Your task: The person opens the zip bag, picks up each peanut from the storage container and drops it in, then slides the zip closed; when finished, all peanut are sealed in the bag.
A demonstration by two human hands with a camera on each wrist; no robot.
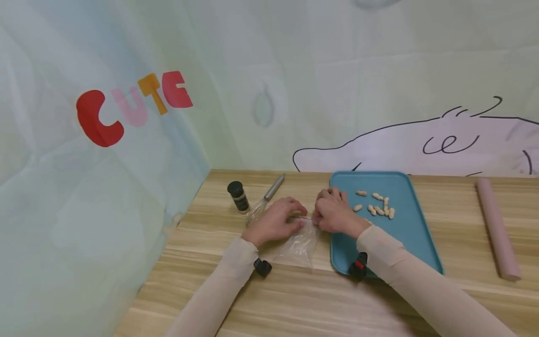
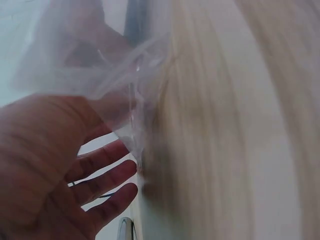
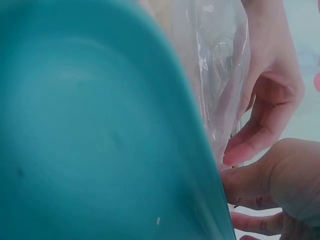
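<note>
Pale green cloth backdrop (image 1: 269, 70) behind and to the left, bearing the coloured letters CUTE (image 1: 152, 88) and a black-outlined cartoon figure (image 1: 391, 147). Below it spreads a wood-grained bench (image 1: 294, 304), carrying all the objects shown. A blue rectangular tray (image 1: 404, 241) with rounded corners occupies the right of centre; well to its right lies a pink cylindrical rod (image 1: 498, 229), pointing away from the viewer.

Two forearms in pale sleeves (image 1: 412, 276) reach in from the near edge, and the hands meet around a clear plastic bag. The right hand (image 1: 337, 213), above the tray's left rim, pinches the bag's upper right corner. The left hand (image 1: 278, 220) curves about the upper left of the bag, its other fingers loosely spread in the left wrist view; whether thumb and index finger grip the film cannot be told. The bag (image 1: 299, 248) itself is located just left of the tray, its top edge between the hands.

Beyond the left hand lies a wire whisk (image 1: 274, 188), handle pointing away, and just left of it stands a black-capped jar (image 1: 239, 196). Smallest are the unshelled peanuts (image 1: 379, 211), scattered over the tray's far half.
</note>
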